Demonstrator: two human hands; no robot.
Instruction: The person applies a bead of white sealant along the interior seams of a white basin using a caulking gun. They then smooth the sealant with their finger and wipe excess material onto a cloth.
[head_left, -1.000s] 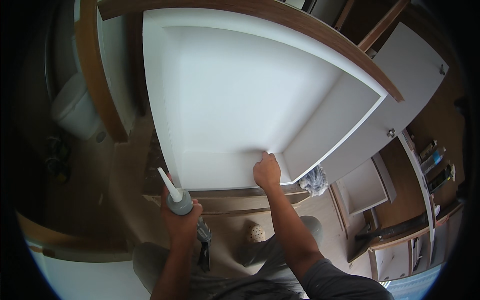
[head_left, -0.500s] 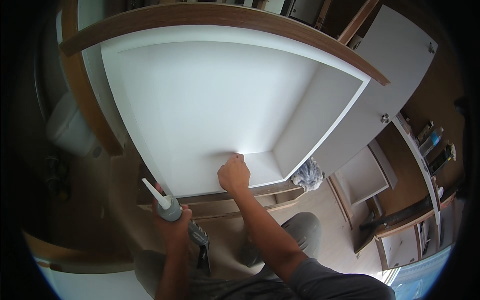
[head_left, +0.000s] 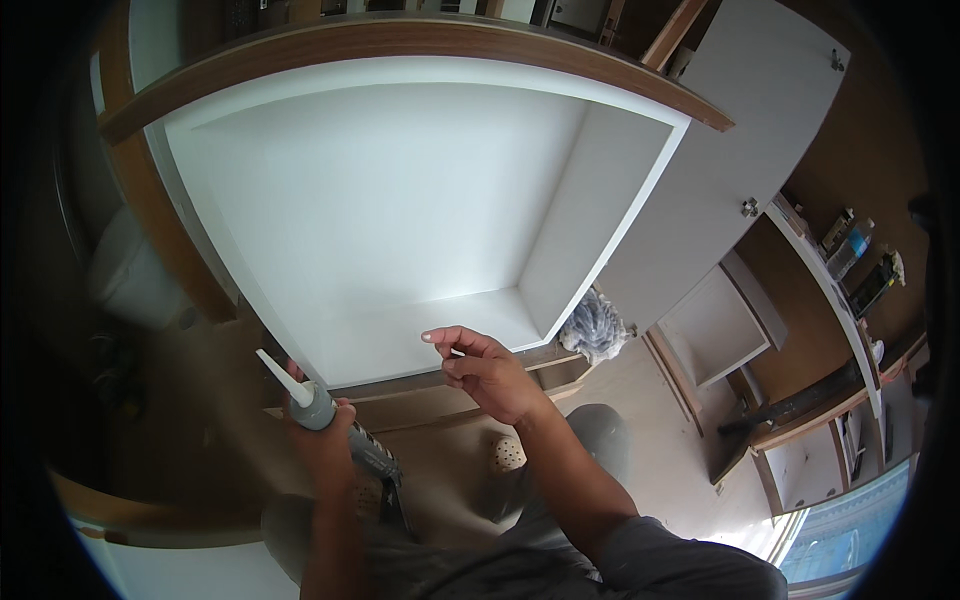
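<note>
A white open cabinet box (head_left: 400,210) with a wood-trimmed rim fills the upper middle of the view. My left hand (head_left: 325,450) grips a grey caulking gun (head_left: 320,410) with a white nozzle that points up and to the left, just below the cabinet's lower edge. Over that lower edge, near the inner right corner, my right hand (head_left: 485,370) hovers with the fingers apart and the forefinger stretched to the left. It holds nothing that I can make out.
The cabinet's white door (head_left: 730,150) hangs open to the right. A crumpled plastic bag (head_left: 595,325) lies under the cabinet's right corner. Wooden shelves with bottles (head_left: 850,250) stand at the far right. A white toilet (head_left: 125,275) is at the left.
My right hand has lifted off the cabinet's inner surface and drawn back toward me. The left hand with the caulking gun stays low at the left. My view has shifted, so the cabinet looks larger.
</note>
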